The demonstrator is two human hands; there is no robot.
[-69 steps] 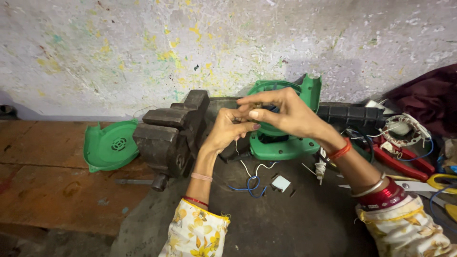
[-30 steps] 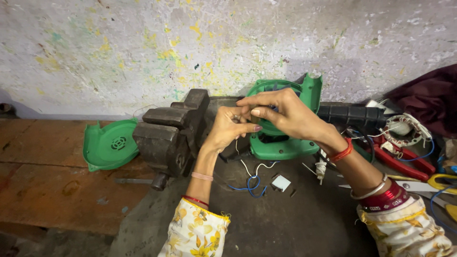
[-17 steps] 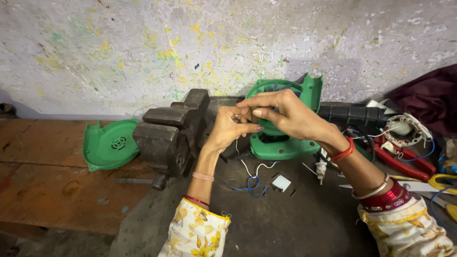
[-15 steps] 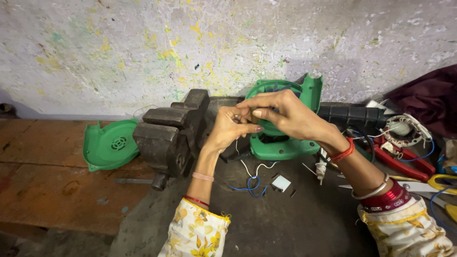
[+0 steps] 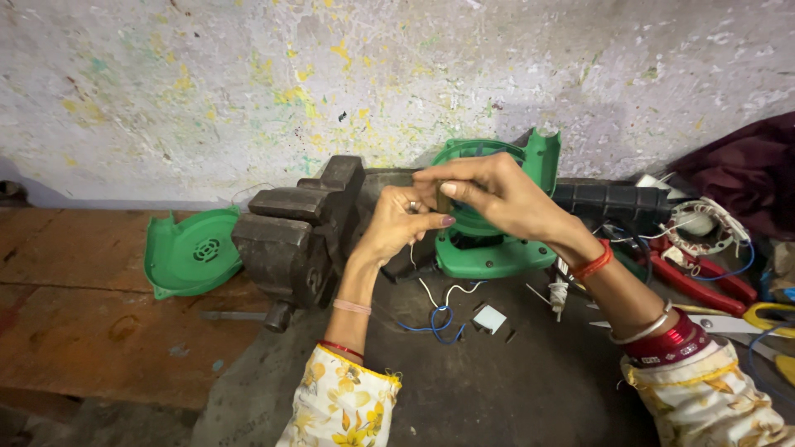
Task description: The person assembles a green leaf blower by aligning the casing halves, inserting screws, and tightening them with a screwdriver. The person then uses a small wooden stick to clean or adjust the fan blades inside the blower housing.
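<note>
Two hands meet above the vise: the left hand pinches a thin wire, and the right hand pinches a small dark part just beside it. Two green shells show, one housing behind the hands, one cover left of the vise. One blue wire loop and one white square lie below. What the dark part is cannot be made out. The right sleeve is cut off. The bench is worn wood and dark stone; the wall is paint-flecked.
</note>
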